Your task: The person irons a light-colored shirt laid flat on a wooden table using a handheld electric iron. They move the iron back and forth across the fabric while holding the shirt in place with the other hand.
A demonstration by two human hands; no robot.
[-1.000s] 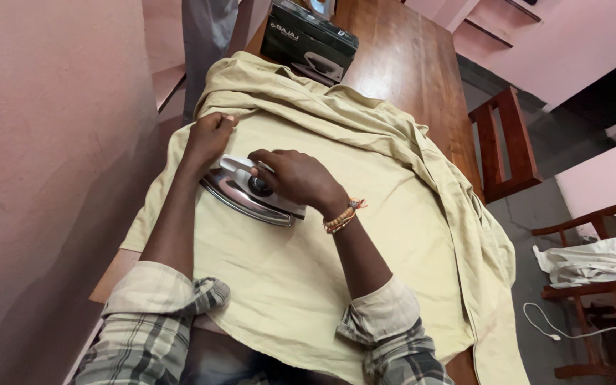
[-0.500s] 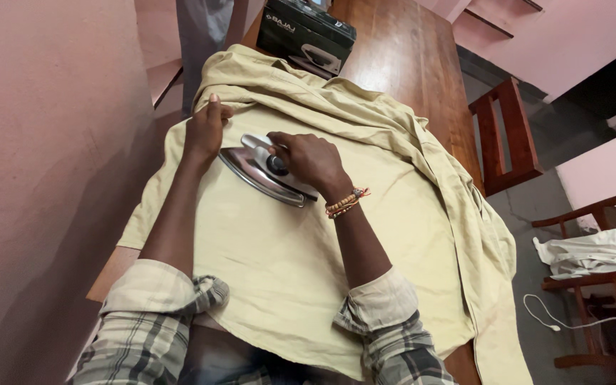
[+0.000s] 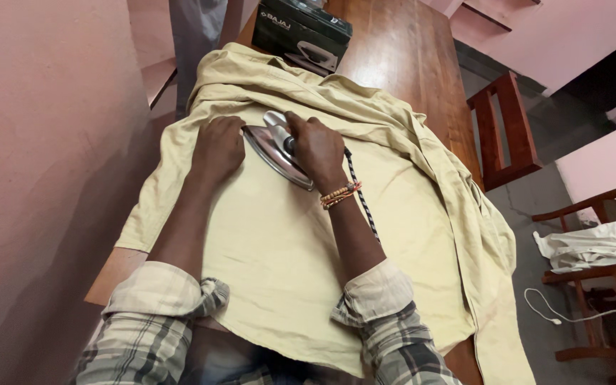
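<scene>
The right hand (image 3: 315,146) is closed around the handle of the iron (image 3: 276,146), which sits on the soft, limp khaki shirt (image 3: 286,242). At its nine o'clock, the left hand (image 3: 217,146) presses flat. The iron looks heavy and hot underneath; grip only its handle.

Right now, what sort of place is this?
Probably a room in a home: a long wooden table serves for ironing a beige shirt, with wooden chairs beside pink walls.
</scene>
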